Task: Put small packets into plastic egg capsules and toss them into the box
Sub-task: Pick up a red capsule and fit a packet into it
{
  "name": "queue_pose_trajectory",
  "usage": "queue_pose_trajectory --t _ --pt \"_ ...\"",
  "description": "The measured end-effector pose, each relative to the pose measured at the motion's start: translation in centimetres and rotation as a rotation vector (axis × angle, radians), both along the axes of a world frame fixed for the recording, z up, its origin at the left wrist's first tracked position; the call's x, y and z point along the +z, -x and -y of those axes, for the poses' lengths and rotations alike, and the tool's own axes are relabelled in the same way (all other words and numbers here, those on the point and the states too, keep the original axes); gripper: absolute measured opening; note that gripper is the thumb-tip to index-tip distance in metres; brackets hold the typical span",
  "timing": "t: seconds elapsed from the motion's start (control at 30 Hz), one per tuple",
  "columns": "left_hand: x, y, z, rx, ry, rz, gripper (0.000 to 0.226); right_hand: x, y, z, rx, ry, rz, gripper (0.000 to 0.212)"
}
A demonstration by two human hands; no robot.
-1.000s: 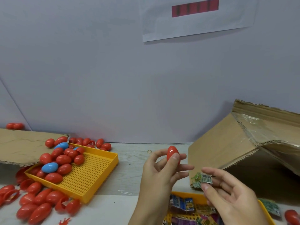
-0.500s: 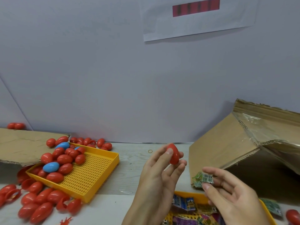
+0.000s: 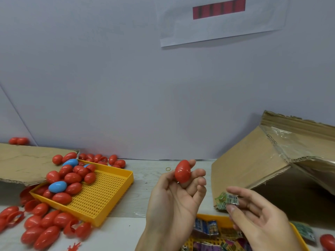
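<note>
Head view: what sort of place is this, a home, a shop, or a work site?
Probably a small hand-packing workstation. Loose red egg capsules lie heaped on the table around a yellow tray, a cardboard box lies open on its side, and the left hand holds a capsule while the right hand pinches a packet.
</note>
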State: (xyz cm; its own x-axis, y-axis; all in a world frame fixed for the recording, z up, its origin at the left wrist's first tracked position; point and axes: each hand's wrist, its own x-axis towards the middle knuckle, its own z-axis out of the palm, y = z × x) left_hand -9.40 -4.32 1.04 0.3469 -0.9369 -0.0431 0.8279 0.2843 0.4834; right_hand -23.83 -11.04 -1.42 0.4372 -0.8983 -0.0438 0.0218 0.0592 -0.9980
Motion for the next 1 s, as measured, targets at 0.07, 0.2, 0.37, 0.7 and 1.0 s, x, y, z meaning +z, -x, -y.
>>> queue_pose_trajectory --t 0.07,0.2,0.37,0.7,1.0 --pt "0.0 -0.1 0.0 -0.003 0.006 -0.007 0.039 0.0 0.0 -0.1 -0.002 -0.001 -0.004 0.034" --pt "0.0 0.0 0.1 0.014 -0.028 0.041 0.035 0.1 -0.1 -0.2 -0.005 0.002 -0.004 0.034" --pt "-0.2 0.0 0.4 0.110 -0.111 0.221 0.028 0.2 0.0 -0.2 0.002 0.005 0.005 0.034" --pt "-2.0 0.9 0.6 0.075 -0.336 1.194 0.028 0.2 0.0 -0.3 0.020 0.030 0.076 0.037" --pt "-2.0 1.0 0.8 0.162 -0.324 1.208 0.011 -0.5 0.0 0.0 -0.003 0.108 0.077 0.045"
